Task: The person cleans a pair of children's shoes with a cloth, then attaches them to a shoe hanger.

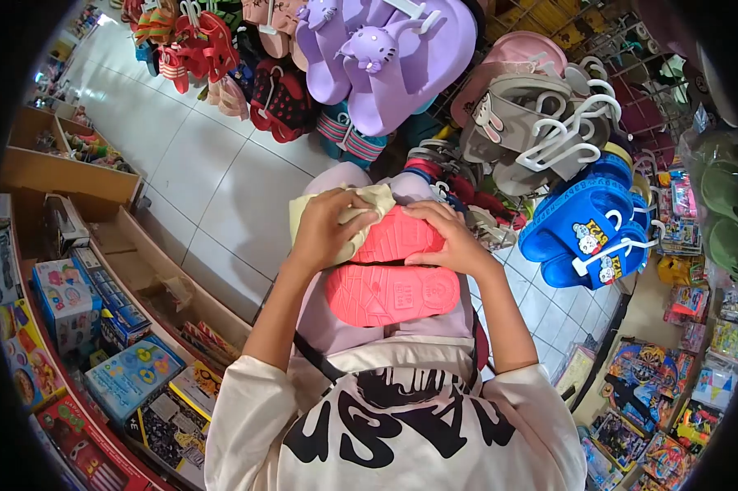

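Pink sandals (392,288) look light and bendy, so grabbing the sides works best. Left hand (326,229) presses a yellow cloth (361,203) on them; right hand (451,239) clamps the top sandal.

A cream short-sleeved shirt (401,425) printed with large black lettering was worn. A thin black strap (318,358) was slung across the chest. Both forearms were left bare below the loose sleeves (246,401).
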